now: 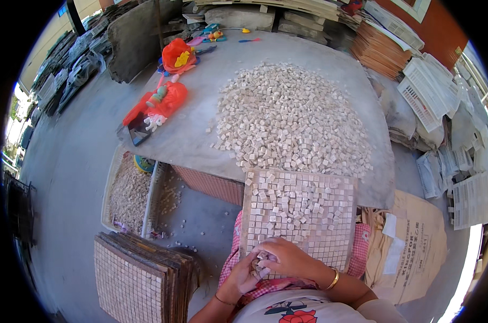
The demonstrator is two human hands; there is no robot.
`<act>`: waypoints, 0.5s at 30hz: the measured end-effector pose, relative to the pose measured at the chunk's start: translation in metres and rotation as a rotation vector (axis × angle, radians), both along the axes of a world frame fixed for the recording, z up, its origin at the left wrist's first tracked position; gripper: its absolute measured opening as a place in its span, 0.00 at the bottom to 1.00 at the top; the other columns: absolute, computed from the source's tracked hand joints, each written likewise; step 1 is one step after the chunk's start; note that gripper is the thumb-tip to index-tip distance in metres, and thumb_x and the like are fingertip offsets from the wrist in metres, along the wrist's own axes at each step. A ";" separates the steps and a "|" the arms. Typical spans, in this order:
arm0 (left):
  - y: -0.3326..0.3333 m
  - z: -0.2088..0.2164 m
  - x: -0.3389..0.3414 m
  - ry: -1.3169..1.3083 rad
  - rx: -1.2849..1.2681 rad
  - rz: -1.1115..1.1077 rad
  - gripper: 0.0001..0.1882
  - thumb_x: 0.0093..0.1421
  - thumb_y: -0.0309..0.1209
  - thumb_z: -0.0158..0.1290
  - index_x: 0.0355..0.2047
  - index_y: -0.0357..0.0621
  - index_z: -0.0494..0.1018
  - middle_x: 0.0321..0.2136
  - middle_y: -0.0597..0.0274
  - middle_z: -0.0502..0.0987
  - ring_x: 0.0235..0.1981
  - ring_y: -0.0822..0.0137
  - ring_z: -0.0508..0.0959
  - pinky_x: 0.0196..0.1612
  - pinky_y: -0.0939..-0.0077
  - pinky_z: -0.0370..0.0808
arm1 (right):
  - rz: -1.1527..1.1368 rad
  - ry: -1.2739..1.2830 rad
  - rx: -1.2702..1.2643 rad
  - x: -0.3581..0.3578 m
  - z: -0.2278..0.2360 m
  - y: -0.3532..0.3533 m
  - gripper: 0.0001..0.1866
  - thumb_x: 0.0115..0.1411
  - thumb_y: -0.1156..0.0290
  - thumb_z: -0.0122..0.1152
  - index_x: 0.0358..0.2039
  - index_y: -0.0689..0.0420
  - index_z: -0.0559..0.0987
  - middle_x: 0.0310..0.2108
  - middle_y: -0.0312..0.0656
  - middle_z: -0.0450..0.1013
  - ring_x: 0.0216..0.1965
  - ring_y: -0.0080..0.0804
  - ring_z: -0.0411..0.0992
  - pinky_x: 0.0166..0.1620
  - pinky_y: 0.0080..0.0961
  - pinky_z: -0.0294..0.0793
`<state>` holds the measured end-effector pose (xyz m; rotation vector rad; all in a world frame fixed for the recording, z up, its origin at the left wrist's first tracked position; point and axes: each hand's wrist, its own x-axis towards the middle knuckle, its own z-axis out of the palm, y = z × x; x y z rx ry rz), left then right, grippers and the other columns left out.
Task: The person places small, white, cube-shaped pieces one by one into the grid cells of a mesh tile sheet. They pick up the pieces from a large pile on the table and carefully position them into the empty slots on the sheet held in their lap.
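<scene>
My left hand [245, 279] is cupped close to my lap around a small heap of pale stone mosaic tiles [263, 262]. Curled over the same heap from the right is my right hand [287, 257], its fingers among the tiles. Both hands meet at the near left corner of a gridded tray [338, 226], which leans from the table edge onto my lap. Square tiles fill many of the tray's cells, and loose ones [292, 207] lie scattered on top. Beyond the tray, a large mound of loose tiles [292, 116] covers much of the table [195, 132].
A stack of tile-filled trays [131, 274] stands at the lower left, beside a white crate [110, 188] of stone chips. Red plastic bags [171, 99] and a phone [138, 129] lie on the table's left. Paper sacks [411, 242] and white crates [424, 94] are at the right.
</scene>
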<state>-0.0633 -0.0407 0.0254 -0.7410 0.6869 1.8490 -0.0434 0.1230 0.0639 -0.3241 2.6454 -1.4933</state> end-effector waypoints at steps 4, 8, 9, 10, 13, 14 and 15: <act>-0.023 -0.034 0.010 0.063 0.330 0.002 0.12 0.61 0.34 0.43 0.33 0.36 0.69 0.26 0.60 0.68 0.27 0.70 0.67 0.28 0.83 0.66 | -0.223 0.030 0.188 -0.004 -0.024 0.026 0.11 0.51 0.72 0.56 0.37 0.58 0.73 0.34 0.46 0.70 0.36 0.44 0.68 0.39 0.36 0.69; -0.037 -0.013 0.002 0.166 0.192 0.025 0.11 0.58 0.34 0.46 0.29 0.36 0.69 0.25 0.62 0.67 0.25 0.72 0.66 0.25 0.84 0.62 | -0.079 0.149 0.228 -0.013 -0.038 0.014 0.09 0.48 0.73 0.55 0.32 0.59 0.73 0.28 0.44 0.66 0.32 0.42 0.68 0.35 0.34 0.69; -0.043 -0.017 0.001 0.175 0.201 0.034 0.11 0.58 0.33 0.46 0.29 0.37 0.69 0.25 0.61 0.69 0.25 0.71 0.67 0.25 0.82 0.64 | -0.061 0.157 0.300 -0.015 -0.042 0.012 0.09 0.48 0.73 0.56 0.32 0.59 0.73 0.28 0.44 0.66 0.32 0.42 0.68 0.35 0.34 0.69; -0.049 -0.020 0.001 0.186 0.205 0.050 0.10 0.57 0.33 0.47 0.29 0.37 0.69 0.25 0.60 0.70 0.25 0.70 0.69 0.26 0.81 0.66 | -0.036 0.167 0.368 -0.019 -0.047 0.009 0.09 0.48 0.74 0.57 0.33 0.58 0.73 0.29 0.44 0.66 0.32 0.42 0.68 0.35 0.34 0.69; -0.059 -0.023 0.005 0.183 0.238 0.093 0.11 0.58 0.34 0.47 0.28 0.37 0.70 0.24 0.63 0.65 0.26 0.72 0.65 0.24 0.83 0.61 | -0.028 0.194 0.471 -0.024 -0.050 0.002 0.09 0.48 0.74 0.58 0.32 0.59 0.72 0.28 0.45 0.66 0.32 0.42 0.68 0.35 0.35 0.69; -0.061 -0.024 0.007 0.185 0.222 0.096 0.11 0.58 0.34 0.47 0.28 0.37 0.70 0.24 0.63 0.66 0.26 0.72 0.65 0.24 0.83 0.61 | -0.038 0.202 0.491 -0.025 -0.049 0.000 0.09 0.48 0.74 0.58 0.31 0.59 0.71 0.27 0.45 0.65 0.31 0.42 0.68 0.34 0.35 0.69; -0.064 -0.026 0.010 0.187 0.206 0.099 0.11 0.58 0.34 0.47 0.28 0.38 0.70 0.24 0.63 0.66 0.26 0.72 0.65 0.24 0.83 0.61 | -0.039 0.196 0.500 -0.026 -0.047 -0.002 0.08 0.48 0.74 0.57 0.30 0.59 0.71 0.27 0.45 0.65 0.31 0.42 0.68 0.34 0.36 0.69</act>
